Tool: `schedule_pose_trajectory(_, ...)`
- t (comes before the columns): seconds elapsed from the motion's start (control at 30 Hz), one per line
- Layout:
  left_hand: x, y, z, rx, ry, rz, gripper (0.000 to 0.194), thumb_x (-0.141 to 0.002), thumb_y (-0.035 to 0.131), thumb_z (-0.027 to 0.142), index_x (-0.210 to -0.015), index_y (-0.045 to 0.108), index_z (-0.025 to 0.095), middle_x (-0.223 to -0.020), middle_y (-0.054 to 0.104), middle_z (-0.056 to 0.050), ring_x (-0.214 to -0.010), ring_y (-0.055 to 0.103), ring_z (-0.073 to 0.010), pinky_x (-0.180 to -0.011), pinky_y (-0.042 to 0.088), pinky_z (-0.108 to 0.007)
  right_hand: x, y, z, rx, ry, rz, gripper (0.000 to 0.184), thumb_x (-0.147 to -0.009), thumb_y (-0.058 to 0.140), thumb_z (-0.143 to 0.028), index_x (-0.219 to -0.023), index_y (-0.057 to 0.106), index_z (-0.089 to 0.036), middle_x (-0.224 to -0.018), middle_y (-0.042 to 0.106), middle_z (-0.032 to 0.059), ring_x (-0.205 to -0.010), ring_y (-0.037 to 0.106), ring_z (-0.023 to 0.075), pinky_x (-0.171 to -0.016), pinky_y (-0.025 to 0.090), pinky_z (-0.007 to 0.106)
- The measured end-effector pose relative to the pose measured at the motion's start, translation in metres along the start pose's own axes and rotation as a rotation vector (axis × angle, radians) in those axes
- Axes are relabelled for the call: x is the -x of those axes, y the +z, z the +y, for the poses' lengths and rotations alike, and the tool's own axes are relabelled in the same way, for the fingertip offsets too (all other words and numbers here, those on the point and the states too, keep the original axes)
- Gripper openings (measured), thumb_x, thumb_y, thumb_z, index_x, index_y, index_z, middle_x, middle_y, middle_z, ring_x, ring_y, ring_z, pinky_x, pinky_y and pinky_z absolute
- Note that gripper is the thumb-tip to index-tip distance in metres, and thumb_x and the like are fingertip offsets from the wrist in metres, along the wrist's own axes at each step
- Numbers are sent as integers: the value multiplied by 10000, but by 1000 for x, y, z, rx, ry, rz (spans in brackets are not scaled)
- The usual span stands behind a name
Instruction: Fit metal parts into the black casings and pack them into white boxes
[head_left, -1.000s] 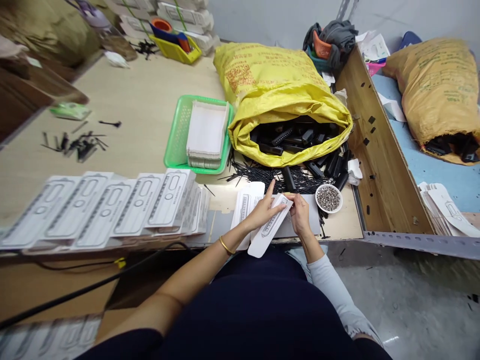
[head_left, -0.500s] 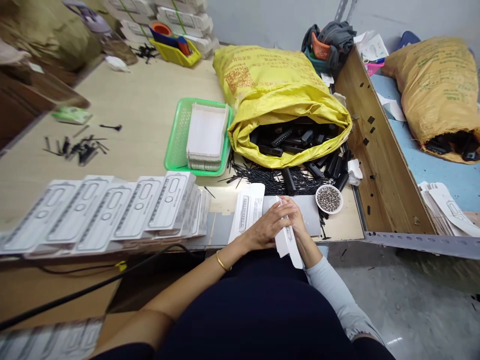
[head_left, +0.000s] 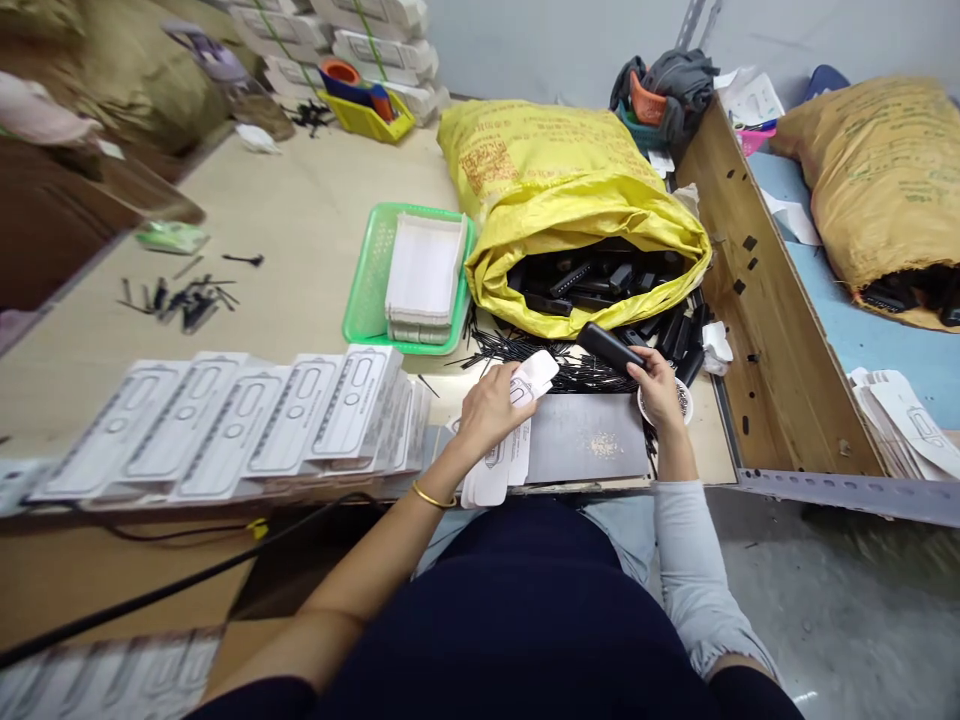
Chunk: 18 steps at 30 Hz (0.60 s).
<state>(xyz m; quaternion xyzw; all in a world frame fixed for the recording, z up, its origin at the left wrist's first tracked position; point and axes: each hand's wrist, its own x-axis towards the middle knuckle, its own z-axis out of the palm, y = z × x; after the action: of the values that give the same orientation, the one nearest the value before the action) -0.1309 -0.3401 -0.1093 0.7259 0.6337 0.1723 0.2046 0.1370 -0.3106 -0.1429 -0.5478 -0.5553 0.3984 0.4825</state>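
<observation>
My left hand (head_left: 489,408) is closed round a folded white printed carton (head_left: 538,372), whose flap points away from me. Just under it, more flat white cartons (head_left: 491,487) lie at the bench edge. In my right hand (head_left: 658,388) is an oblong black plastic piece (head_left: 609,348), gripped at its near end and tilted up to the left. Partly hidden behind that hand stands a small white bowl (head_left: 687,408) of tiny metal parts. Between the hands lies a grey mat (head_left: 585,437) with a pale patch of specks on it.
An open yellow sack (head_left: 555,190) of black pieces lies ahead, thin black strips (head_left: 510,345) spilled before it. Left of it is a green basket (head_left: 362,285) with white trays. Printed boxes (head_left: 285,415) line the left front edge; a wooden partition (head_left: 780,290) stands right.
My hands have come apart. The left keeps the carton and has moved left and forward. The right has let go, moved right, and now holds a black plastic piece.
</observation>
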Motion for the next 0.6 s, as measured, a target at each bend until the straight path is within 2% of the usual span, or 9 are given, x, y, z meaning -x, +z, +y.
schedule_pose_trajectory(0.1, -3, 5, 12, 22, 181, -109, 561, -707, 639, 333, -1229, 533, 159, -1132, 616, -112, -1039, 582, -287, -872, 480, -393, 6, 1, -27, 60, -67, -407, 278, -770, 657, -316, -1033, 655, -227, -1051, 677, 28, -1000, 608, 197, -930, 447, 350)
schedule_pose_trajectory(0.13, -4, 6, 16, 74, 216, -129, 560, -698, 645, 323, -1222, 544, 155, -1120, 626, -108, -1027, 591, -277, -870, 484, -380, 7, 9, -32, 79, -90, -460, 277, -778, 653, -329, -1039, 653, -235, -1054, 672, 21, -981, 609, 188, -901, 461, 337)
schedule_pose_trajectory(0.2, -4, 8, 20, 201, 203, -112, 550, -692, 654, 324, -1205, 560, 147, -1101, 643, -98, -989, 613, -254, -862, 492, -357, 2, 28, -32, 103, -105, -375, 274, -863, 542, -369, -1090, 614, -233, -1056, 656, 25, -935, 606, 169, -836, 484, 321)
schedule_pose_trajectory(0.27, -4, 8, 16, 314, 136, -39, 544, -695, 661, 340, -1196, 564, 150, -1103, 652, -89, -979, 624, -239, -872, 492, -349, -6, 47, -21, 310, -71, -243, 290, -936, 392, -349, -1083, 596, -205, -1023, 644, 48, -914, 588, 166, -816, 482, 321)
schedule_pose_trajectory(0.3, -4, 8, 13, 356, 102, -1, 547, -695, 666, 350, -1196, 564, 153, -1112, 653, -88, -990, 624, -238, -885, 488, -352, -10, 55, -13, 462, -47, -222, 286, -942, 376, -321, -1044, 607, -188, -1002, 642, 64, -927, 574, 176, -829, 471, 329)
schedule_pose_trajectory(0.4, -1, 8, 8, 478, 38, 79, 589, -697, 680, 358, -1230, 538, 151, -1166, 640, -101, -1055, 608, -240, -938, 465, -360, -16, 72, 9, 804, -12, -304, 185, -888, 478, -231, -883, 649, -158, -979, 644, 113, -997, 526, 224, -890, 424, 362)
schedule_pose_trajectory(0.47, 2, 9, 11, 556, 42, 108, 620, -697, 692, 349, -1256, 513, 148, -1204, 622, -109, -1090, 595, -236, -966, 450, -358, -15, 77, 17, 830, -21, -330, 188, -877, 476, -194, -863, 657, -146, -1002, 643, 140, -1028, 509, 245, -912, 402, 381)
schedule_pose_trajectory(0.6, 2, 22, 29, 657, 111, 116, 639, -702, 717, 335, -1270, 481, 164, -1248, 592, -116, -1136, 573, -238, -996, 434, -371, -12, 77, 21, 844, -23, -331, 225, -873, 458, -178, -967, 659, -138, -1081, 643, 155, -1058, 522, 252, -938, 388, 372)
